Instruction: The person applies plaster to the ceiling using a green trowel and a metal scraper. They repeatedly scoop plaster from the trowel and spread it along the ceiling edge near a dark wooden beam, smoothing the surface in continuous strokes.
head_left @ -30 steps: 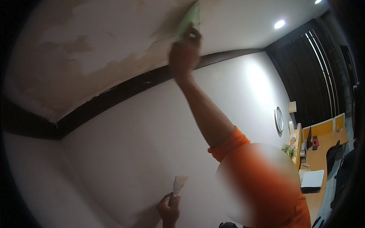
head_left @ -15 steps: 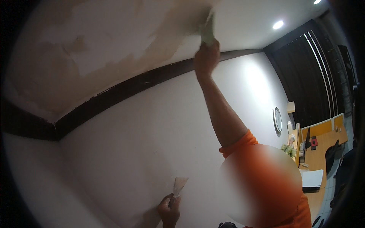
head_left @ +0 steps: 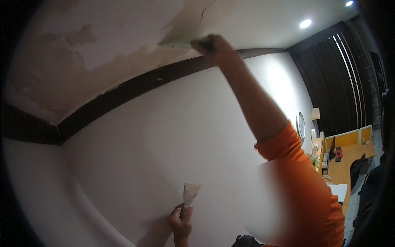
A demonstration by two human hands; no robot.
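Raised to the ceiling (head_left: 135, 24), my right hand (head_left: 214, 47) grips a pale green scraper (head_left: 176, 42) by its dark end. Its flat blade points left and lies against or very close to the ceiling; motion blur hides the exact contact. Tan, damp-looking patches (head_left: 82, 35) with flaking edges cover the ceiling there, and a thin crack (head_left: 204, 13) runs above the hand. Low in front of the white wall (head_left: 135, 156), my left hand (head_left: 181, 222) holds a putty knife (head_left: 191, 192) upright, its flared blade smeared with pale material.
A dark trim band (head_left: 131, 84) runs where wall and ceiling meet. To the right are a round wall clock (head_left: 301, 125), dark blinds (head_left: 329, 78), a ceiling light (head_left: 305, 24) and a wooden desk (head_left: 340, 166) with yellow partitions and papers. A blurred patch covers part of my orange sleeve.
My right hand has turned, swinging the scraper from pointing up to pointing left along the ceiling. The left hand with the putty knife has risen slightly.
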